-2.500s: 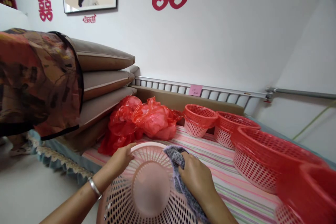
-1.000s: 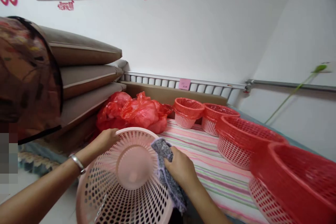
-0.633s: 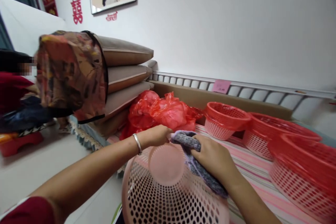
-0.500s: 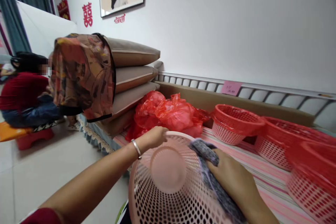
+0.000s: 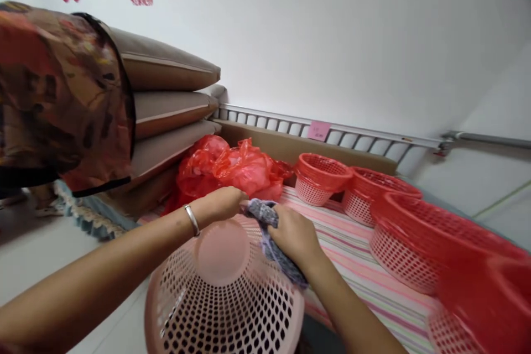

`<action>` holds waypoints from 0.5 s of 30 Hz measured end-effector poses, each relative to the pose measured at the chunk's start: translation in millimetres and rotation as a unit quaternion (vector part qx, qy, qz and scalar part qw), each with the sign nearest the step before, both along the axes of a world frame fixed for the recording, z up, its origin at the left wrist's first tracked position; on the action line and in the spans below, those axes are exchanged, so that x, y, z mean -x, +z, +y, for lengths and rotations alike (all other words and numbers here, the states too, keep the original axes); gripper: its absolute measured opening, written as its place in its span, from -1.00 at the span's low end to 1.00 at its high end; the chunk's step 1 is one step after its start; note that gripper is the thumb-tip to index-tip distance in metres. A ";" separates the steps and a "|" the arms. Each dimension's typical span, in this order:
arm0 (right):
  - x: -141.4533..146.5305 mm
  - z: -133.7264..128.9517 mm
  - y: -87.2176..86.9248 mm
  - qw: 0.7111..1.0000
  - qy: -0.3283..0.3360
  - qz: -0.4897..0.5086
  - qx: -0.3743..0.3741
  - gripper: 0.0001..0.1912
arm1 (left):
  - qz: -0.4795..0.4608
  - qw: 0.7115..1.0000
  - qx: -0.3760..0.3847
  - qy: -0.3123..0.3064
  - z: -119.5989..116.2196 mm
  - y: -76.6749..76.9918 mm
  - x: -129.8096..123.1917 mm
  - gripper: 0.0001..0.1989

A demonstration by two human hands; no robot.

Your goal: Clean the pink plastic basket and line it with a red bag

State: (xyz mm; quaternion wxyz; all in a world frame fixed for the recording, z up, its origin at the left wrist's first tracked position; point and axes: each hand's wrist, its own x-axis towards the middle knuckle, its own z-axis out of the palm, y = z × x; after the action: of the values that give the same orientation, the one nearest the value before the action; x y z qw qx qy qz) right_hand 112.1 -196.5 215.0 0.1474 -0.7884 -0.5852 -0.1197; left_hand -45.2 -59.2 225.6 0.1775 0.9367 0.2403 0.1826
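A pink perforated basket (image 5: 222, 254) is tilted at the bottom centre, its round solid base towards the top. My left hand (image 5: 226, 203), with a silver bangle at the wrist, is closed on the basket at its far end. A bunched grey-purple cloth (image 5: 276, 249) is gripped in my right hand (image 5: 295, 235). The cloth lies against the basket's upper right side, and its tip reaches my left fingers. Parts of my left fingertips are hidden.
Red bags (image 5: 244, 168) lie behind the hands on a striped mat (image 5: 352, 265). Several baskets with red plastic around their rims (image 5: 323, 171) line the right. Stacked cushions (image 5: 166, 66) and a patterned cloth cover (image 5: 66, 94) stand left.
The view has turned right. The basket's base has tipped up, and my right hand with the cloth has moved close to my left hand at the basket's far end.
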 end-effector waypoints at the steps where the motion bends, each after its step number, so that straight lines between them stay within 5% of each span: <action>1: 0.7 4.4 -0.3 1.000 -0.010 -0.001 -0.002 -0.75 | 0.005 1.000 0.000 -0.001 3.5 2.0 -4.7 -0.92; 5: -10.5 5.4 -19.1 0.997 -0.061 0.053 -0.002 -0.75 | -0.012 0.998 0.003 0.055 22.7 1.1 -1.4 -0.94; 10: -16.6 -22.7 -63.9 0.968 -0.113 0.223 0.002 -0.70 | -0.071 0.982 0.063 0.166 41.8 -7.3 24.2 -0.90; 13: -6.0 -47.3 -94.9 0.925 -0.081 0.368 -0.040 -0.65 | -0.143 0.957 0.122 0.222 36.2 -9.3 32.7 -0.91; 15: -1.4 -65.5 -117.5 0.863 -0.009 0.502 -0.054 -0.60 | -0.217 0.926 0.164 0.262 27.5 -7.4 29.4 -0.90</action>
State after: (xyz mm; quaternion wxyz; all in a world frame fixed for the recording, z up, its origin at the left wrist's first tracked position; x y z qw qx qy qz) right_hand 113.5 -262.0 97.5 0.4628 -0.7375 -0.4177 0.2598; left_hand -74.6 -31.7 218.3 0.3224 0.7353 0.4597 0.3795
